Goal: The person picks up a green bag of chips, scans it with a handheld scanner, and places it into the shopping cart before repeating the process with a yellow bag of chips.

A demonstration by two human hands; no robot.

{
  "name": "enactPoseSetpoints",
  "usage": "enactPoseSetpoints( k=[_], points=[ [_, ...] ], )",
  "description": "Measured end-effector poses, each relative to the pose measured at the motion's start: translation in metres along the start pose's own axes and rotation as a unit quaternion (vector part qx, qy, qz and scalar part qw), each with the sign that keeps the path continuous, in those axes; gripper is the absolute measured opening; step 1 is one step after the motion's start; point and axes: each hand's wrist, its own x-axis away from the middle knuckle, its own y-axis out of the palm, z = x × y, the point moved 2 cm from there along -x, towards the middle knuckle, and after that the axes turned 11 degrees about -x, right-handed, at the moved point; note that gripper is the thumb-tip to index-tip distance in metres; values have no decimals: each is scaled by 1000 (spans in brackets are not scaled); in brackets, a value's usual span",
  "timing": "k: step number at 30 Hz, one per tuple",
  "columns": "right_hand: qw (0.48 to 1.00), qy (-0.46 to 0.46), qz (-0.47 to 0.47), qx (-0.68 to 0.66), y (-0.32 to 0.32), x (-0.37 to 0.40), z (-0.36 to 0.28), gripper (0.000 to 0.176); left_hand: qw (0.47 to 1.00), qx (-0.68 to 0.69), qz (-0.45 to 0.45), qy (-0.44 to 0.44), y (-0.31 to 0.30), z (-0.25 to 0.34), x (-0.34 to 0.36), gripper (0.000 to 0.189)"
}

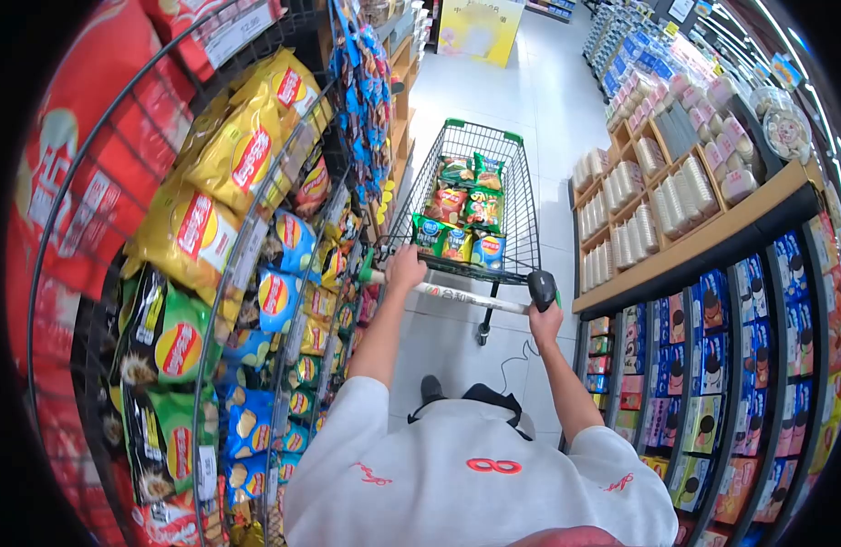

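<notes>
A wire shopping cart [534,196] stands in front of me. My left hand [405,267] is closed around the left part of its pale handle bar [452,295], close to the green end piece. At the right end of the bar, my right hand [545,321] is closed too. A black rounded object shaped like a computer mouse [543,290] sits right at its fingers, and a thin dark cord [515,358] hangs below. Inside the cart lie several snack bags, among them a green bag [428,234], a blue bag [487,250] and a reddish bag [449,205].
Close on the left, a wire rack [204,401] holds yellow, green and blue chip bags. Shelves of boxed snacks [712,365] line the right, below a wooden bin [685,244] of pale packages. The tiled aisle [539,82] runs forward to a yellow display [480,32].
</notes>
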Motion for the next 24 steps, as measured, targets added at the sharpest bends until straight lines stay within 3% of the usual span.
enactPoseSetpoints(
  k=[7,13,24],
  points=[
    [998,-53,6,43,14,-46,11,17,999,12,28,17,5,12,-46,31],
    [1000,-7,5,15,28,-101,25,25,1000,13,18,3,2,30,-86,32],
    [999,36,27,-16,69,-206,30,24,999,14,35,17,19,43,-197,32]
  ],
)
